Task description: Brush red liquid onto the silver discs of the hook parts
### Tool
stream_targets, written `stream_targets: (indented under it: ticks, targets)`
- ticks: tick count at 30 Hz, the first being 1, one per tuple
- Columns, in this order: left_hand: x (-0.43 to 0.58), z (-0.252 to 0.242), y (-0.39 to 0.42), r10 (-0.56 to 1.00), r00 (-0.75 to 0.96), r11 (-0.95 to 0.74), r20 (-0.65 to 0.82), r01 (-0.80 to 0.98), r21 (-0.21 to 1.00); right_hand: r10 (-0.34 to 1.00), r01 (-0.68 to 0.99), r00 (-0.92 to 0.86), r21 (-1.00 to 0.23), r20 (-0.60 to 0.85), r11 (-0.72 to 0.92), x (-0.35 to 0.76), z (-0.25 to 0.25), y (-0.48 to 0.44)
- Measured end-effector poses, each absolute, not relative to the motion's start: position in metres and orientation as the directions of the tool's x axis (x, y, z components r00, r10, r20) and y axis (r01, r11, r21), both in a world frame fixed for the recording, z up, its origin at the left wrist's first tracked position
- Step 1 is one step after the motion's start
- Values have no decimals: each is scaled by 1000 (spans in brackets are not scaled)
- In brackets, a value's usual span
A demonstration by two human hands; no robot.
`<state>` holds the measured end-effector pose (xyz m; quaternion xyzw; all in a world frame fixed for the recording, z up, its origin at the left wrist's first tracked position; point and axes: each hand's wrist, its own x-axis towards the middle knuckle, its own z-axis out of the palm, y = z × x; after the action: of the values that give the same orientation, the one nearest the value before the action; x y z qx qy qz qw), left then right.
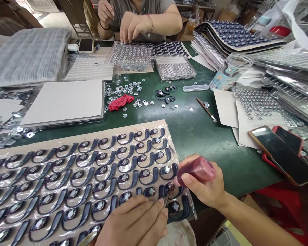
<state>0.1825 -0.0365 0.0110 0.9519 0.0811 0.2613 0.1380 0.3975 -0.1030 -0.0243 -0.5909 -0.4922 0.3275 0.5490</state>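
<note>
My right hand [207, 186] is wrapped round a red squeeze bottle [199, 171], tilted so that its nozzle points down and left at a dark ear-hook piece [170, 187] near the sheet's right edge. My left hand [136, 222] lies low over the same sheet, its fingers together round a thin pointed metal tool [166, 198]. That tool's tip is at the same piece, close to the nozzle. Rows of dark curved ear-hook pieces [100, 186], each with a round silvery centre, cover the plastic-wrapped cardboard sheet [157, 125].
Across the green table [149, 118] a co-worker's hand [135, 27] works over a tray of small parts [130, 54]. Loose metal discs [136, 85], a red cloth [121, 101], a stick [205, 109], a clear jar [231, 70] and phones [282, 153] lie around. Stacked plastic trays [28, 54] stand left.
</note>
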Motion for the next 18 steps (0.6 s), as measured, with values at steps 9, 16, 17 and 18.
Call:
stream_targets:
  ticks: [9,16,17,18]
  targets:
    - [181,13,-40,146,892,-982,427,79,172,970,-10,242,-999,29,33,399,-10,-94]
    - [187,26,-19,126,810,-991,573,72,116,956,134,236,-980,174,146,413,5,-57]
    - [188,27,-16,127,848,-991,514,82,108,937,149,273,-972,219,184,412,2,-55]
    - [188,27,-13,120,867,-992,484,80,101,917,149,310,-965,251,214,411,-1,-53]
